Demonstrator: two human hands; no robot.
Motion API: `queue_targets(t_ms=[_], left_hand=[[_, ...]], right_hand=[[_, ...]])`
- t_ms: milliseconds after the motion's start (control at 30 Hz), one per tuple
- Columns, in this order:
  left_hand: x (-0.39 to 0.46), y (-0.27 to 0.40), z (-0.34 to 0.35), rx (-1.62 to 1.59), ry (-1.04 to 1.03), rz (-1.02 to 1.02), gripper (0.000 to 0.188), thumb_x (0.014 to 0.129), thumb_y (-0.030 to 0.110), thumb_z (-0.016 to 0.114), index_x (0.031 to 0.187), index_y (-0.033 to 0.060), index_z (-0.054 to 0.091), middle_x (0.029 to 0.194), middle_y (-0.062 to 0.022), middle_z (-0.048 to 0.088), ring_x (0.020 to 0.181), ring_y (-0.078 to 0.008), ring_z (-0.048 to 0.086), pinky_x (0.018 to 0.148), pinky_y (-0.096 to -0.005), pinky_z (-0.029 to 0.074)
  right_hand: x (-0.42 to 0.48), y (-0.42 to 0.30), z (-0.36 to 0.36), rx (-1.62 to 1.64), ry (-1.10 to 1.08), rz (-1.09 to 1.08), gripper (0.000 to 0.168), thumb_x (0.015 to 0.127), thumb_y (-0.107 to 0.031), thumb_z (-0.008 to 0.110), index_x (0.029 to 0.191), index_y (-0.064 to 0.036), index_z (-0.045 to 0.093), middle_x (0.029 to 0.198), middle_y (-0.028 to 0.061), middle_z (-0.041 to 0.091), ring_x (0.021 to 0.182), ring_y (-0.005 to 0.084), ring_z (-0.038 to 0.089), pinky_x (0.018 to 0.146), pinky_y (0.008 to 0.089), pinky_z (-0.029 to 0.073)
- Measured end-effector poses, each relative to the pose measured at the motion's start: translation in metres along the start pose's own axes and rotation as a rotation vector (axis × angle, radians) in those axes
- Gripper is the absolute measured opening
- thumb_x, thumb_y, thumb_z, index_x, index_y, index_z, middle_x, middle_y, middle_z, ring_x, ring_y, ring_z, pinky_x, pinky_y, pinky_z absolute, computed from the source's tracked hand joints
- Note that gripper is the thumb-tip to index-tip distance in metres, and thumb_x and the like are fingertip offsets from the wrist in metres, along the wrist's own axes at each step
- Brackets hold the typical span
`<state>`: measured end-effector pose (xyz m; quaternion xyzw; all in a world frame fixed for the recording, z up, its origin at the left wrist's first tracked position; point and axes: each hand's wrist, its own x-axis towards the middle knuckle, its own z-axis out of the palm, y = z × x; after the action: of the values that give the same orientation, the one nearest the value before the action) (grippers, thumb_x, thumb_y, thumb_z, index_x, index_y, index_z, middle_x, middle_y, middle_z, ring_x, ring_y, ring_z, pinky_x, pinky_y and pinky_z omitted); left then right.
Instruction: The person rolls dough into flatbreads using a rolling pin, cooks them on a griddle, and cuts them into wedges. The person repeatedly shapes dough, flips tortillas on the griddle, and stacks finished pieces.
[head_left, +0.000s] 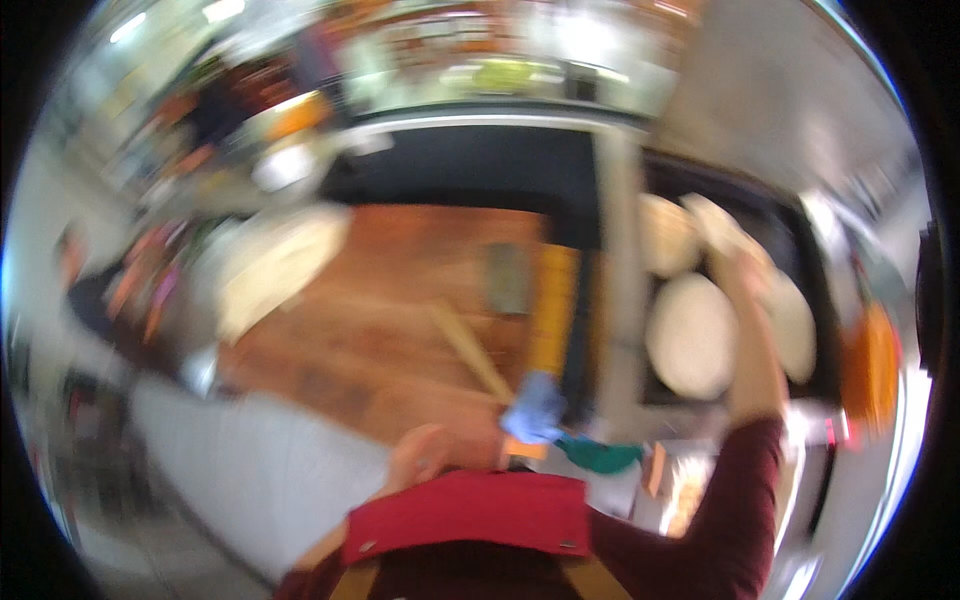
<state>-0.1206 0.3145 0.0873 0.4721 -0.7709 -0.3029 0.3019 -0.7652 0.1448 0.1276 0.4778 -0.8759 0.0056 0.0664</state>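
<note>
The picture is blurred by motion. My right hand (742, 274) reaches over a dark griddle (780, 202) on the right, among several pale round flatbreads. One flatbread (691, 335) lies just left of my forearm, another (667, 235) sits behind it, and a third (791, 330) is partly hidden by my arm. At my fingers is a long, narrow-looking flatbread (712, 217); whether I grip it is too blurred to tell. My left hand (424, 454) is low at the near edge of a reddish-brown wooden board (375, 322), its fingers unclear.
A wooden stick (472, 352) and a grey-green block (507, 277) lie on the board. Pale dough (281, 270) rests at its left. Beside a yellow strip (555, 307) are a blue cloth (534, 405) and a green cloth (600, 454). An orange object (870, 367) stands right of the griddle.
</note>
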Motion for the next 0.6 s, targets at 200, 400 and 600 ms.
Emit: queue_targets(t_ms=[200, 400, 600], left_hand=[[0.026, 0.036, 0.009, -0.183, -0.145, -0.089, 0.038, 0.087, 0.015, 0.06, 0.123, 0.0059, 0.051, 0.119, -0.0157, 0.056, 0.109, -0.0339, 0.055, 0.089, -0.0374, 0.047], [0.039, 0.045, 0.007, -0.105, -0.136, 0.057, 0.038, 0.086, 0.014, 0.061, 0.122, 0.0069, 0.052, 0.12, -0.0151, 0.055, 0.109, -0.0344, 0.056, 0.088, -0.0377, 0.048], [0.058, 0.056, 0.018, -0.399, -0.241, -0.241, 0.036, 0.085, 0.014, 0.062, 0.12, 0.0069, 0.054, 0.117, -0.0143, 0.058, 0.107, -0.0335, 0.057, 0.088, -0.0376, 0.048]], right_hand=[[-0.068, 0.041, -0.025, 0.083, 0.057, -0.002, 0.029, 0.08, -0.025, 0.064, 0.094, 0.0, 0.066, 0.086, 0.0168, 0.066, 0.084, 0.0324, 0.064, 0.074, 0.0436, 0.048], [-0.066, 0.05, 0.011, 0.361, 0.004, -0.043, 0.022, 0.075, -0.02, 0.069, 0.086, -0.001, 0.067, 0.079, 0.0143, 0.067, 0.074, 0.0289, 0.064, 0.07, 0.0406, 0.05], [-0.079, 0.075, -0.003, 0.511, -0.003, -0.03, 0.013, 0.076, -0.011, 0.065, 0.08, 0.001, 0.06, 0.068, 0.0102, 0.06, 0.06, 0.02, 0.057, 0.06, 0.036, 0.046]])
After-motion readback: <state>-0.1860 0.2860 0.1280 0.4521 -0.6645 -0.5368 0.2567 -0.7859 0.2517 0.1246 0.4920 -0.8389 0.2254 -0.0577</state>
